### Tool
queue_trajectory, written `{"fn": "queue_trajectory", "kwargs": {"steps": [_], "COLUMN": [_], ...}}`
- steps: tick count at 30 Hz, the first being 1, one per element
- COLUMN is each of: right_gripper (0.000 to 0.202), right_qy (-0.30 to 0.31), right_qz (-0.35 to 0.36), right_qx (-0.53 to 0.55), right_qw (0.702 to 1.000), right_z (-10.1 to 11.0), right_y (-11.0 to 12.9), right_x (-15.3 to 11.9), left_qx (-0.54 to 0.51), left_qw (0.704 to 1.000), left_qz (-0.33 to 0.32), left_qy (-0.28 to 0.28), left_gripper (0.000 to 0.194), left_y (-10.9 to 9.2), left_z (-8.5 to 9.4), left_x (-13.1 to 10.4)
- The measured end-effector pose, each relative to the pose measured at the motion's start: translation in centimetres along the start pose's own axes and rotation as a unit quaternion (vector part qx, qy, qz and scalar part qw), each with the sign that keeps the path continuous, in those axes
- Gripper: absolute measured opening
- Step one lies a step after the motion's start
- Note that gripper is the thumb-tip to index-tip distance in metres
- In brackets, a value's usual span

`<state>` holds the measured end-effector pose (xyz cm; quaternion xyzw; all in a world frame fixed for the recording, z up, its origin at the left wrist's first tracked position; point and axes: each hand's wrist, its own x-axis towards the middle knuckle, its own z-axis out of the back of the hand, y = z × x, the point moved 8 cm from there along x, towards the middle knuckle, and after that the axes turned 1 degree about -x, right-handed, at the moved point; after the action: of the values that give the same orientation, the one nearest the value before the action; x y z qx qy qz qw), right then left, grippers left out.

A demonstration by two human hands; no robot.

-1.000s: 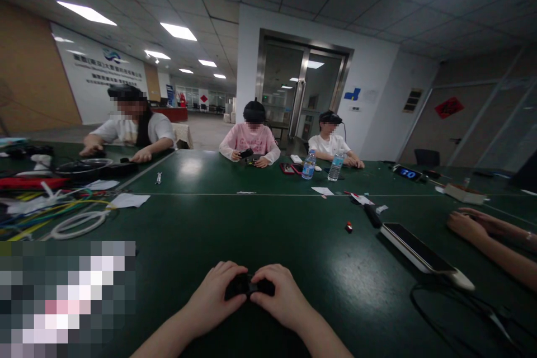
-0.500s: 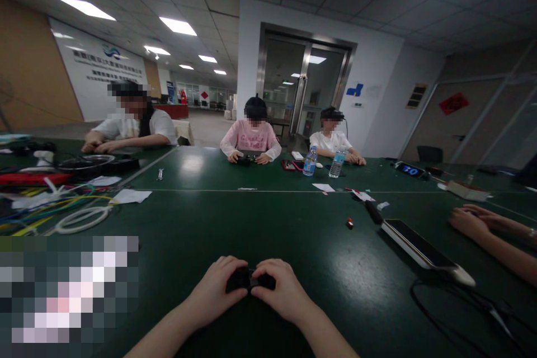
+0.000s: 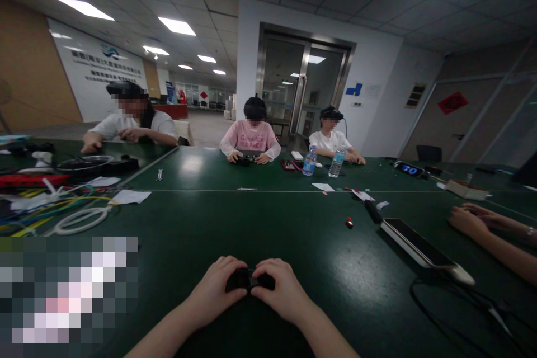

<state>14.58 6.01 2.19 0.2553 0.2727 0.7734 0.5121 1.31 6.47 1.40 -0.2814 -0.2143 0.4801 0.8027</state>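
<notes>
Close in front of me, a small black object [image 3: 250, 279] rests on or just above the green table [image 3: 201, 235]. Fingers cover most of it, so its kind cannot be made out. My left hand [image 3: 220, 285] is curled round its left end, thumb below and fingers above. At the other end my right hand [image 3: 280, 288] grips it in the same way, with the fingertips of both hands almost meeting at the middle. A small red-and-silver piece [image 3: 349, 222] lies farther off to the right of my hands.
A flat device with a dark screen [image 3: 419, 243] and a black cable [image 3: 448, 296] lie at right, near another person's hands [image 3: 470, 221]. Coloured wires [image 3: 50, 204] and a white coil [image 3: 81, 221] fill the left. Two water bottles [image 3: 309, 162] stand ahead; three people sit opposite.
My hands and the black object stay in place. Across the table at left, the person's one hand has risen from the tabletop, apart from the other.
</notes>
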Motion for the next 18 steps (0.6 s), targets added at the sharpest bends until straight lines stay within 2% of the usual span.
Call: {"fn": "queue_trajectory", "kwargs": {"steps": [8, 13, 18], "right_gripper": [0.021, 0.021, 0.021], "right_qy": [0.010, 0.006, 0.006], "right_qz": [-0.013, 0.001, 0.000], "right_qx": [-0.017, -0.012, -0.009], "right_qw": [1.000, 1.000, 1.000], "right_z": [-0.21, -0.28, -0.31], "right_y": [-0.31, -0.18, -0.23], "right_x": [0.02, 0.06, 0.08], "left_qx": [-0.009, -0.008, -0.013], "left_qw": [1.000, 1.000, 1.000], "left_qz": [0.008, 0.011, 0.005], "left_qy": [0.004, 0.001, 0.005], "left_gripper": [0.036, 0.044, 0.039], "left_y": [-0.13, 0.43, 0.44], "left_z": [0.12, -0.12, -0.16], "left_x": [-0.03, 0.06, 0.15]}}
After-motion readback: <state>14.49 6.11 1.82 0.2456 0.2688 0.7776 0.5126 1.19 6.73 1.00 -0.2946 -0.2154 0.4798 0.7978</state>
